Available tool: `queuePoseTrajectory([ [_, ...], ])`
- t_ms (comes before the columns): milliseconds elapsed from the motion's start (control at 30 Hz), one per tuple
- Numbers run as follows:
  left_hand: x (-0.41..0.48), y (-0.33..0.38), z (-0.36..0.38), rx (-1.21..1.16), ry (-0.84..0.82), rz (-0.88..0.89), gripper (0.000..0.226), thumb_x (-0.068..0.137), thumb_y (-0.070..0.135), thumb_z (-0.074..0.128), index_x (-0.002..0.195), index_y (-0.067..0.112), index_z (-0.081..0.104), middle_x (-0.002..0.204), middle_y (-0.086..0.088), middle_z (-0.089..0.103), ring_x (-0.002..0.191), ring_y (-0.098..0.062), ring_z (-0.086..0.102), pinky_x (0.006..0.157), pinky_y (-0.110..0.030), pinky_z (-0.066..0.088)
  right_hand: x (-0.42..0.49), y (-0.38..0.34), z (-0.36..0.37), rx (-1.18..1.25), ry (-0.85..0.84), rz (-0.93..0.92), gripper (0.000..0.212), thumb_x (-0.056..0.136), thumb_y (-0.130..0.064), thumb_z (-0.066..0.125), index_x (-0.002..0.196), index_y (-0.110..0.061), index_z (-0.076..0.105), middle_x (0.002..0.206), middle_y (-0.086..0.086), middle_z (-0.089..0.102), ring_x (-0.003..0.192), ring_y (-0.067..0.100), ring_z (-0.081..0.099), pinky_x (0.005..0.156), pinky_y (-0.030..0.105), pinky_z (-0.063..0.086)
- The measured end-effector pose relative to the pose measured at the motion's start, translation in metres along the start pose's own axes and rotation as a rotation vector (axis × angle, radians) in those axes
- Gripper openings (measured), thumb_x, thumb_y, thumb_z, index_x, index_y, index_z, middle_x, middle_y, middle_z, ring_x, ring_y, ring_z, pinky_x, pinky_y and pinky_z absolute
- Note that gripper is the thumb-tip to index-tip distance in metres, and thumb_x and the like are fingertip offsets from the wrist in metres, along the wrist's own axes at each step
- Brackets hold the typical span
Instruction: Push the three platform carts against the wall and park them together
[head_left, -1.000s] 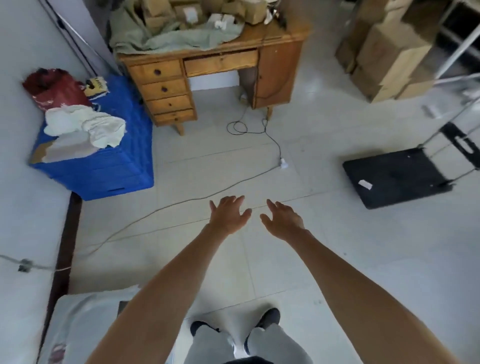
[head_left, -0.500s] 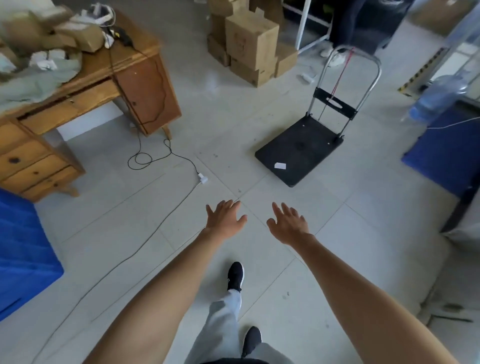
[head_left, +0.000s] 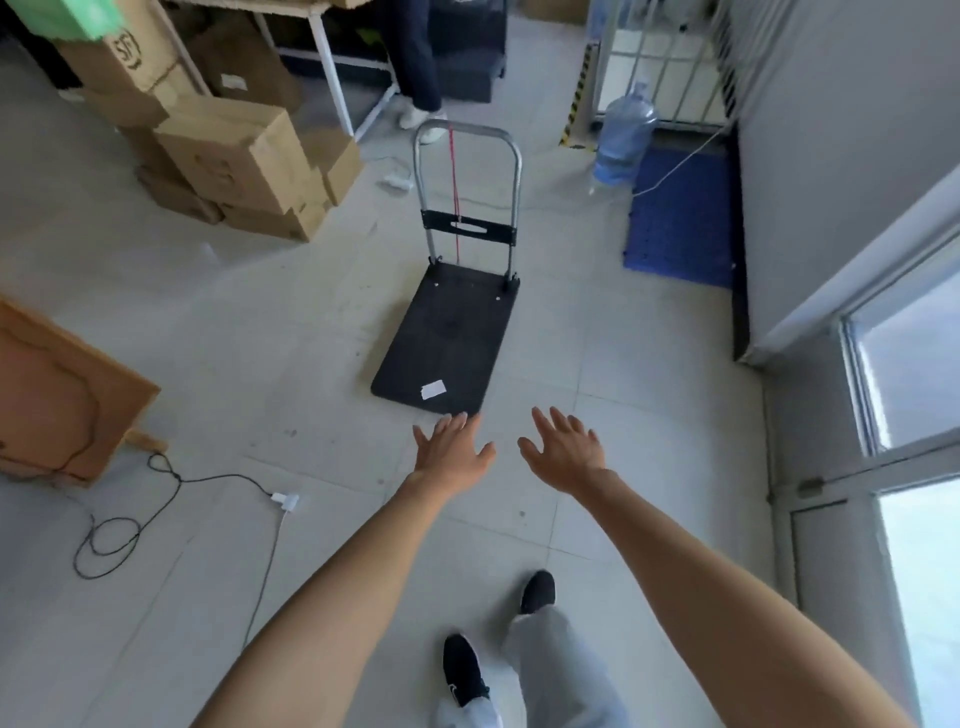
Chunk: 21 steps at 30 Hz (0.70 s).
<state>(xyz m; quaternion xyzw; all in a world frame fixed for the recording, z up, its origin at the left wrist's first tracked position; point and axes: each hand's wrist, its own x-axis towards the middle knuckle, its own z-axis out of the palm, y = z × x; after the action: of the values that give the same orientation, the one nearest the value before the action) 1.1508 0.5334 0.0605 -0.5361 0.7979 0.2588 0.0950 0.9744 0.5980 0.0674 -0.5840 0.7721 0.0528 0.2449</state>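
1. We have turned toward the platform cart (head_left: 451, 338), now straight ahead instead of off to the side.
2. Our left hand (head_left: 451, 453) and right hand (head_left: 563, 451) hover spread and empty, just short of its near edge; pushing hasn't begun.

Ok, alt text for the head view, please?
Both hands, left and right, reach open and empty toward a black cart standing on the tiled floor, its handle upright at the far end. Boxes are stacked left; a wall runs right.

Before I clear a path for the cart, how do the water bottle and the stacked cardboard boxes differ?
The water bottle is blue, see-through and rounded; the cardboard boxes are brown, opaque and square-edged. The bottle stands alone, right of the platform cart; the boxes are piled left of it. Both sit on the floor beyond the cart.
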Motion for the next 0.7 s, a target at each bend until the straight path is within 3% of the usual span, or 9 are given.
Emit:
queuePoseTrajectory([
  [200, 0.122, 0.055, -0.02, 0.076, -0.045, 0.108, 0.056, 0.094, 0.049, 0.034, 0.144, 0.024, 0.031, 0.147, 0.002, 0.04, 0.14, -0.022, 0.027, 0.111, -0.068, 0.012, 0.09, 0.064, -0.043, 0.073, 0.022, 0.102, 0.067, 0.093, -0.059, 0.026, 0.151, -0.027, 0.015, 0.16, 0.004, 0.017, 0.144, 0.03, 0.021, 0.115, 0.053, 0.021],
  [500, 0.272, 0.118, -0.09, 0.088, -0.087, 0.128, 0.059, 0.095, 0.048, 0.035, 0.148, 0.023, 0.026, 0.155, 0.002, 0.029, 0.146, -0.025, 0.016, 0.111, -0.072, 0.007, 0.231, 0.137, -0.138, 0.107, 0.045, 0.138, 0.064, 0.094, -0.051, 0.031, 0.151, -0.025, 0.015, 0.16, 0.006, 0.018, 0.142, 0.032, 0.022, 0.112, 0.051, 0.023],
  [700, 0.395, 0.138, -0.167, 0.128, -0.01, 0.138, 0.061, 0.096, 0.05, 0.036, 0.15, 0.024, 0.024, 0.157, 0.0, 0.026, 0.147, -0.025, 0.016, 0.111, -0.071, 0.009, 0.343, 0.157, -0.2, 0.105, 0.05, 0.137, 0.065, 0.094, -0.052, 0.03, 0.151, -0.025, 0.013, 0.16, 0.007, 0.017, 0.142, 0.032, 0.022, 0.113, 0.051, 0.023],
])
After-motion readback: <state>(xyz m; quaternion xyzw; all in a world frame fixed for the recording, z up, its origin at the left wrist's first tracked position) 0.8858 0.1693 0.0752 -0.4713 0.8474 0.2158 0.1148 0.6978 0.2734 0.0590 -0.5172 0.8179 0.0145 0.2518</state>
